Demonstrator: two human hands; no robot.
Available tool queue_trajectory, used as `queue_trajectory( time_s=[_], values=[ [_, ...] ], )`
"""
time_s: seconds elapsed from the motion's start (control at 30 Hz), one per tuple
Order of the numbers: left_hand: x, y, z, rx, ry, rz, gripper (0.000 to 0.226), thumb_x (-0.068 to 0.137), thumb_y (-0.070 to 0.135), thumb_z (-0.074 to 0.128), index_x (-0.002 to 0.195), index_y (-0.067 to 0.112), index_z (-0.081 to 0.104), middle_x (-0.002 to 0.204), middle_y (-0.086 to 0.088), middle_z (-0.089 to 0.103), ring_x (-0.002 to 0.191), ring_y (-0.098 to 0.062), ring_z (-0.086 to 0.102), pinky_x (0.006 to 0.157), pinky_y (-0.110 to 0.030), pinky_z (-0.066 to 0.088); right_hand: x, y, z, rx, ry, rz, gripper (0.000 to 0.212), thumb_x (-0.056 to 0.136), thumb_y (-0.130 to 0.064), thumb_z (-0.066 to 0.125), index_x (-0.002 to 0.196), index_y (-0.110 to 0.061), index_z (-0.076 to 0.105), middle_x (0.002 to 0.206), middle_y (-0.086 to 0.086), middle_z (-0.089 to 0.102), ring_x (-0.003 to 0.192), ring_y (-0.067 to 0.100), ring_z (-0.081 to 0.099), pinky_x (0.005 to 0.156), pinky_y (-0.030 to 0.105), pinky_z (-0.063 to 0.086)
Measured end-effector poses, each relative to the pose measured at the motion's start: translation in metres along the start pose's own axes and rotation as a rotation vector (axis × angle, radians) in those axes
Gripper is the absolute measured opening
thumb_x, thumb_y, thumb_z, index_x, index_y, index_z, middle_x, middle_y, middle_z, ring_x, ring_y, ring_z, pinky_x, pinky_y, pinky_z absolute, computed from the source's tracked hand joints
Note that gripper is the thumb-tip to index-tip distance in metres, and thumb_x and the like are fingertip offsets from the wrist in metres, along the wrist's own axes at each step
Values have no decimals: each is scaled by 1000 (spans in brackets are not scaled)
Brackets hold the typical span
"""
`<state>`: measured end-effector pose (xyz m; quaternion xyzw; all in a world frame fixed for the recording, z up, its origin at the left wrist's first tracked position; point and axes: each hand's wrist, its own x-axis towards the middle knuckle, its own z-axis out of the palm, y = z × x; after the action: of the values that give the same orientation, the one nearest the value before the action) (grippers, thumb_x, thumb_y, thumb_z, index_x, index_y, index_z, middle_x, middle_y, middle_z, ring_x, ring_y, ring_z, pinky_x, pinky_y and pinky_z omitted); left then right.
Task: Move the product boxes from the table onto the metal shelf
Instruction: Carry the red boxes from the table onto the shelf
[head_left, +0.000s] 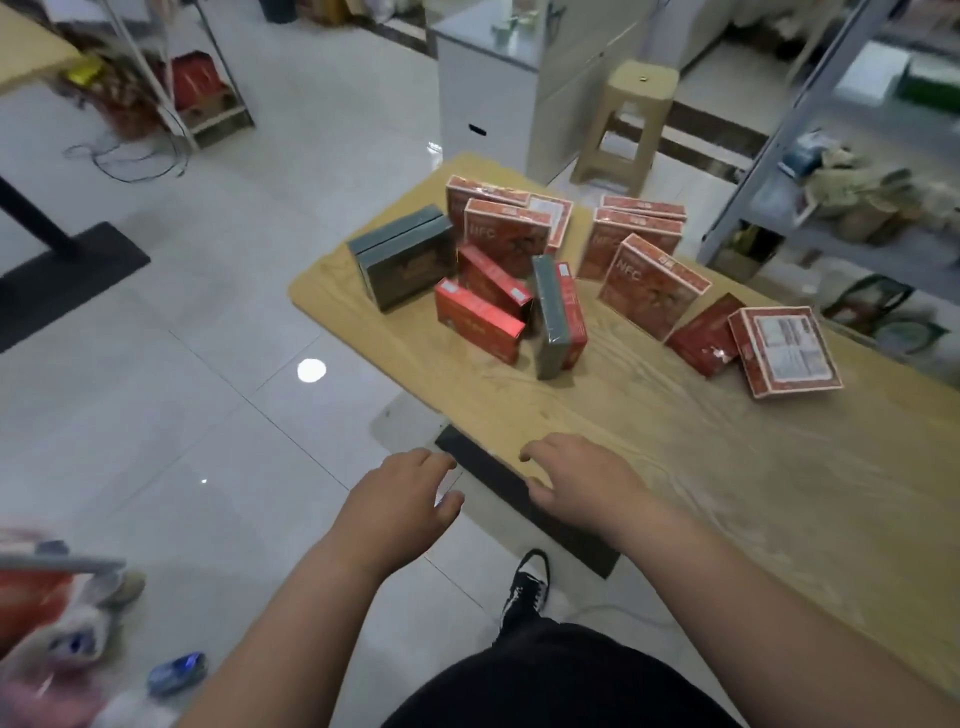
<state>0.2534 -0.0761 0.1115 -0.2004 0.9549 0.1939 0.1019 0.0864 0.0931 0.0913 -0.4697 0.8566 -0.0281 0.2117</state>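
Several red product boxes stand and lie on the far half of the wooden table (675, 447). Among them are a glossy red box (478, 321), an upright NFC box (652, 286) and a box lying label up (785, 351) at the right. A dark green box (405, 265) stands at the left, and another dark box (550, 317) stands on end in the middle. My left hand (400, 499) hovers over the floor beside the table's near corner, empty, with relaxed fingers. My right hand (576, 478) is over the table's near edge, fingers loosely spread, holding nothing. The metal shelf (779, 156) rises at the right.
A beige plastic stool (623, 119) and a white cabinet (488, 104) stand beyond the table. The table's black foot (524, 499) lies on the tiled floor near my shoe (524, 587). Another rack with red goods (192, 88) is at the far left. Blurred items sit at the bottom left.
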Motion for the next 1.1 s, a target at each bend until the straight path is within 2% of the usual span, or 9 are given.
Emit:
queue_trajectory(
  time_s=[0.1,0.2,0.37,0.47,0.67,0.8,0.9,1.0,1.1],
  values=[
    [38,7,-15,25,-6,5,43,99,43,43,140,28,45,137,9,52,124,-15,47,88,-31,45,35,21,-18,28,3,-3,41,99,-40,46,138,-28,50,131,-2,56,119,20,53,80,32,45],
    [74,5,-24,39,-18,-25,45,98,43,44,141,27,44,140,7,50,124,-16,47,89,-33,47,71,38,-33,48,5,-37,42,98,-40,47,137,-27,50,130,-1,57,120,22,54,86,36,51],
    [137,-4,-27,43,-3,-64,50,97,42,47,143,26,41,140,5,49,125,-20,46,91,-37,49,117,62,-47,49,52,-79,40,97,-39,48,135,-26,53,128,-2,57,120,22,55,85,39,53],
    [171,-17,-31,63,-23,-39,51,96,41,49,143,25,41,138,3,50,123,-21,48,90,-38,50,139,67,-52,106,77,-54,40,97,-36,51,135,-25,53,128,0,57,121,22,53,89,39,51],
    [251,-64,-44,105,-33,47,54,94,35,54,143,16,42,138,-8,48,124,-30,47,88,-43,51,201,70,-60,172,183,33,43,89,-29,61,131,-20,59,122,4,61,114,28,59,83,43,55],
    [306,-89,-51,116,-49,154,58,88,28,62,140,14,42,138,-12,44,120,-34,46,87,-44,52,242,63,-74,133,169,156,47,91,-22,58,138,-18,51,131,5,54,117,28,55,83,43,54],
    [345,-95,-52,219,-101,283,59,89,21,55,143,15,34,142,-13,40,125,-34,40,90,-45,49,269,62,-83,135,133,250,50,94,-11,52,142,-16,45,142,7,44,122,31,50,88,44,52],
    [372,-95,-47,319,-171,455,51,92,18,48,141,15,34,133,-14,45,121,-36,44,89,-43,45,296,57,-86,129,59,327,51,97,-10,49,146,-14,39,149,8,38,128,32,47,92,41,46],
    [384,-99,-43,400,-258,549,36,96,19,43,131,15,41,119,-11,52,109,-33,51,81,-43,48,317,53,-80,128,-17,416,50,95,-8,47,143,-16,36,138,15,47,113,38,56,81,42,46]
  ],
)
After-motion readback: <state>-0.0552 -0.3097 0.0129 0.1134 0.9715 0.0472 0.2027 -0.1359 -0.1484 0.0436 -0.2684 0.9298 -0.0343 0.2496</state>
